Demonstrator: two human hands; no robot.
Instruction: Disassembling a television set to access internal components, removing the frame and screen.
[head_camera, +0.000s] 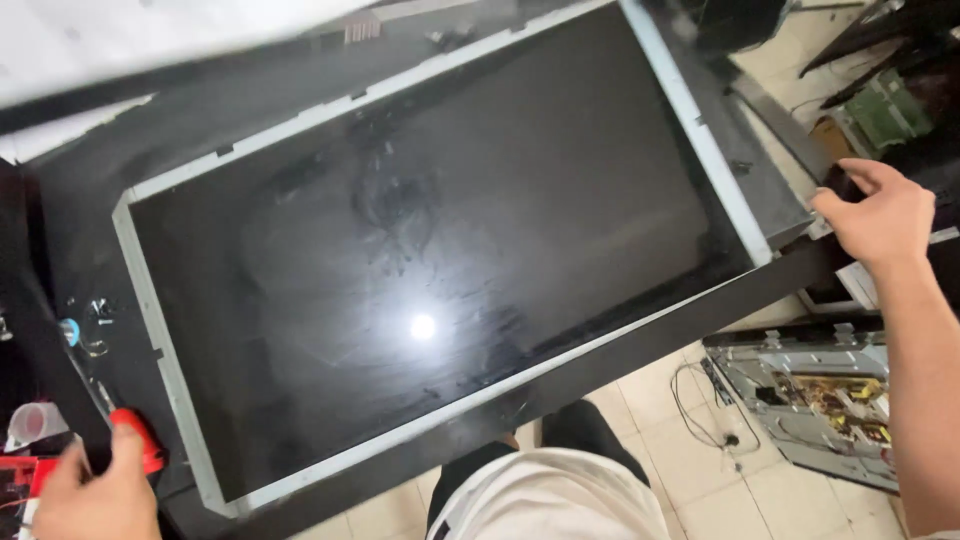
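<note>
A large flat screen panel lies face up on a dark counter, turned at a slant, its black glass smudged and catching one bright spot of light. A pale metal frame runs round its edges.

The left hand sits at the panel's near left corner, its grip closed round the red handle of a screwdriver, whose thin shaft points up and away along the counter. Small screws and bits lie scattered just beyond it.

The right hand is at the far right corner, fingers spread wide and curled over a black bezel strip that runs beside the panel's edge; whether it grasps the strip firmly I cannot tell.

On the tiled floor to the right lies an opened chassis with circuit boards and loose cables. A white cloth lies in the person's lap.
</note>
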